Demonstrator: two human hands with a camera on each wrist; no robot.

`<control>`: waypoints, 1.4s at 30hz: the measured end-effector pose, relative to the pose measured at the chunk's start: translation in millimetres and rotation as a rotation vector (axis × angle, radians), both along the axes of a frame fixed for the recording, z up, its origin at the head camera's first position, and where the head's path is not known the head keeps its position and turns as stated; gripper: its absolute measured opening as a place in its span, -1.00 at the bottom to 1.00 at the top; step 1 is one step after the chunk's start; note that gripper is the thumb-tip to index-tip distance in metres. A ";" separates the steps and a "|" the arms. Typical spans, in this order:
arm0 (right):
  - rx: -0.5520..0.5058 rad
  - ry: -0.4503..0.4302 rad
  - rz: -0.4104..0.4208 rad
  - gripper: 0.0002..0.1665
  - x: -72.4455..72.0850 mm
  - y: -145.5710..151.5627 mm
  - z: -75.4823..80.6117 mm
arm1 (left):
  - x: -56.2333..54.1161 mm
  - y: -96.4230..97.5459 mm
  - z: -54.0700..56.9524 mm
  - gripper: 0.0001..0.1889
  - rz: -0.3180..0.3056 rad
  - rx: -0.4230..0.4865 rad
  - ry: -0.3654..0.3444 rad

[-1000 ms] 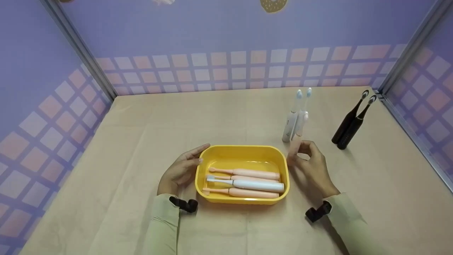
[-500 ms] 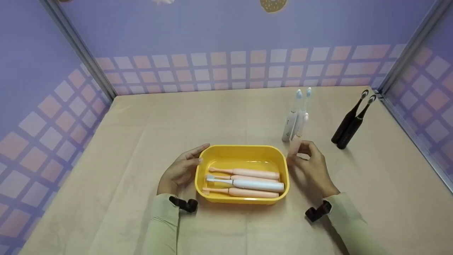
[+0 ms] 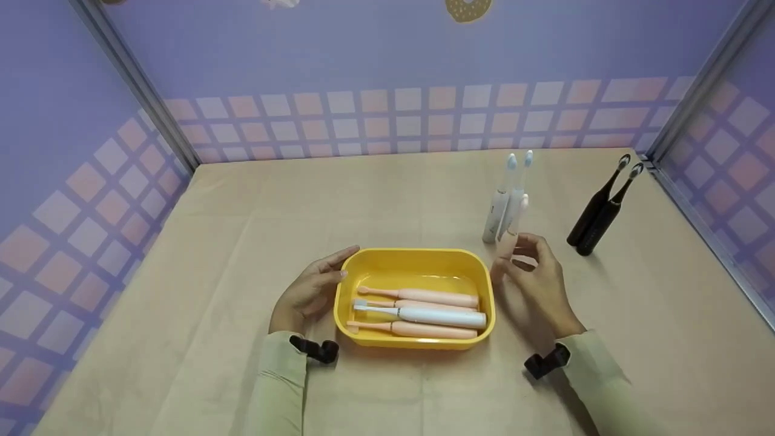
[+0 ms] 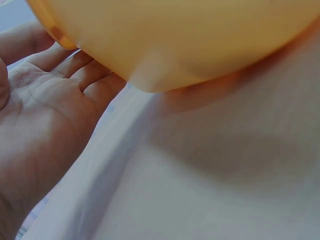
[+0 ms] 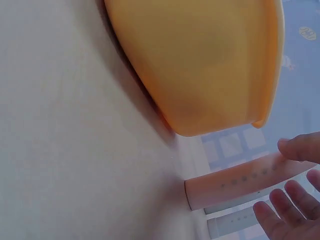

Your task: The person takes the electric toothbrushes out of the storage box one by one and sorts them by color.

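In the head view a yellow plastic box stands mid-table. Lying in it are three pink electric toothbrushes and a white one. My left hand rests against the box's left end, thumb at the rim and fingers along the outside. Just right of the box, my right hand pinches a pink electric toothbrush that stands upright. The right wrist view shows the thumb on this toothbrush's handle, with other fingers spread beside it. Two white electric toothbrushes stand upright behind it.
Two black electric toothbrushes stand side by side toward the table's right edge. A tile-patterned back wall and side walls enclose the cloth-covered table.
My right hand has shifted slightly, its fingers now a little higher on the pink toothbrush. The left hand and the box have stayed in place.
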State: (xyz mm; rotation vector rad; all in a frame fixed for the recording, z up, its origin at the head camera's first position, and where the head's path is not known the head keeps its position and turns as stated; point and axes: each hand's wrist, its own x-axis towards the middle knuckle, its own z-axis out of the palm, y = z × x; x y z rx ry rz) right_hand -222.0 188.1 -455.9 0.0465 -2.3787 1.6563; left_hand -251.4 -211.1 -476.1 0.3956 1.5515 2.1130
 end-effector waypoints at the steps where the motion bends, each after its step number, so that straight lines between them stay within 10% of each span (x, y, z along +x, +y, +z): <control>1: 0.008 -0.001 -0.005 -0.36 0.2 0.4 0.6 | 0.0 0.1 -0.1 -0.39 0.001 0.001 -0.001; 30: -0.059 0.410 -0.166 -0.54 7.4 -1.2 20.0 | 0.8 0.9 1.9 -0.38 0.021 -0.049 0.003; 42: -0.051 0.512 -0.013 -0.63 18.0 -13.8 29.9 | 0.9 1.9 1.9 -0.38 0.019 -0.029 -0.003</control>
